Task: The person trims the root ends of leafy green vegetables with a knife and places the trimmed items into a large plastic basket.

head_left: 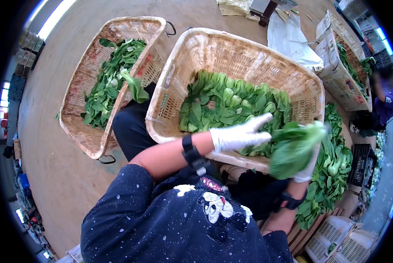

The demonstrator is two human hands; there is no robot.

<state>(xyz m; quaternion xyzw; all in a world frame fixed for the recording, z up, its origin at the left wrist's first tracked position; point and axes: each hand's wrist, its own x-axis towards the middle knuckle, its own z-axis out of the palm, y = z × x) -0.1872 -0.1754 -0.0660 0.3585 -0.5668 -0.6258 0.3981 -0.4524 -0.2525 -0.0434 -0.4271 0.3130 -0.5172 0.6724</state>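
Head view: right hand (308, 168), gloved, is gripping a bok choy (295, 147) right of centre, fingers closed around its base. Left hand (240, 133), gloved, is reaching across with fingers extended, touching the leaves. Both are hovering over the near basket (174, 83) of greens; a second basket (80, 87) is sitting upper left.

Bare brown floor (60, 175), stacked crates (16, 87) along bright wall openings.

Probably a produce packing floor, wicker baskets (117, 26) of leafy greens (231, 103), stacked plastic crates (341, 236), bare floor (51, 162)
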